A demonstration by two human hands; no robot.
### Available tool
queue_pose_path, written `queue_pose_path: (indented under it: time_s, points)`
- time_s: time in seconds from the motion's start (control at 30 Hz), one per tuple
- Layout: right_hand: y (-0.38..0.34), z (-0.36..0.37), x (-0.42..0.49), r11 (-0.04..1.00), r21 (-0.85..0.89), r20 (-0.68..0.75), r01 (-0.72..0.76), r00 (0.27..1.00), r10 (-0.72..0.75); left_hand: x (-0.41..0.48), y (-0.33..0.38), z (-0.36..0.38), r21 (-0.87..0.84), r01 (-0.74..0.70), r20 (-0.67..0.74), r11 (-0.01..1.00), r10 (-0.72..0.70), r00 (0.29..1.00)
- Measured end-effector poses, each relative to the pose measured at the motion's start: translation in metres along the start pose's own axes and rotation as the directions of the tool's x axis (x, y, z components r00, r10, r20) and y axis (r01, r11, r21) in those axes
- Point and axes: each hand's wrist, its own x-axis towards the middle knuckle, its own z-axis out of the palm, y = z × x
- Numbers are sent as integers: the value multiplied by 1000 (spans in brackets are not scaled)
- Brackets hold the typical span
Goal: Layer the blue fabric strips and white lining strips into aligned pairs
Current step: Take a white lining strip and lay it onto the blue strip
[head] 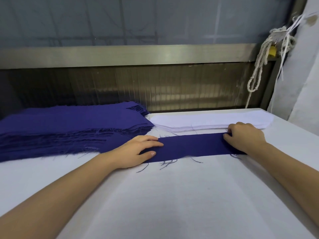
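One blue strip (pixel 191 145): left hand (pixel 133 150) flat (fingers (pixel 151 143) straight), right hand (pixel 245 135) seemingly pinching it.

So the table (pixel 172 195) fills the lower frame. One single strip (pixel 191 145) lies across it mid-frame, running left to right. The left hand (pixel 136 150) rests flat on its left part and the right hand (pixel 245 137) grips its right end. The stack of fabric strips (pixel 69 125) sits at middle left, with the strip's left end running up to it. The stack of lining strips (pixel 207 121) lies right of that, just behind the strip. A rope (pixel 259 66) hangs upper right.
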Motion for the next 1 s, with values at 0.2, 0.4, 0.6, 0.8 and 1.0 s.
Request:
queue_pose_path:
  time_s: [0.2, 0.4, 0.6, 0.8, 1.0]
  points:
    - [-10, -11, 3, 988, -154, -17, 29, 999, -32, 18, 10, 5, -14, -3, 9, 1000, 3, 1000]
    - [-62, -14, 17, 923, 88, -118, 374, 924, -363, 36, 22, 7, -19, 2, 12, 1000, -2, 1000]
    - [-113, -12, 30, 868, 166, -110, 468, 883, -455, 50, 33, 13, 45, 4, 18, 999, -5, 1000]
    - [-126, 9, 23, 830, 35, -241, 557, 811, -533, 49, 28, 9, 35, 4, 42, 999, -5, 999]
    - [-127, 19, 19, 845, 110, -217, 524, 842, -494, 41, 16, 5, -51, 28, 62, 998, -25, 998]
